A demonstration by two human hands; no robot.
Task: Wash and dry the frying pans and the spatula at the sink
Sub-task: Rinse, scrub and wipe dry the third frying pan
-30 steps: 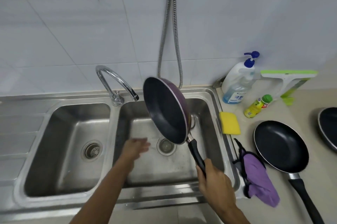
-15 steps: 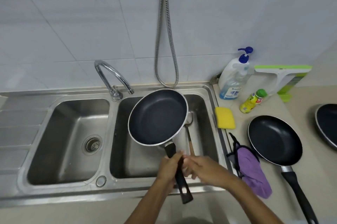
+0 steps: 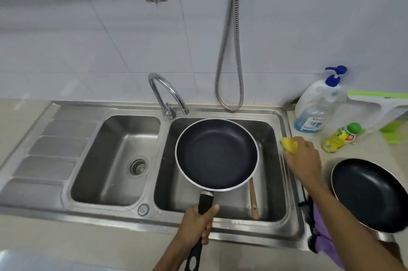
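Beside sink, right hand (image 3: 302, 160) now grips sponge (image 3: 288, 145).

One head-worn view — looking down, close over the sink (image 3: 284, 120).

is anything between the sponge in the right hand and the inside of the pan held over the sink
Nothing visible. The right hand grips the yellow sponge at the sink's right rim, beside the pan, which the left hand holds by its handle, open side up. The wooden spatula handle lies below the pan.
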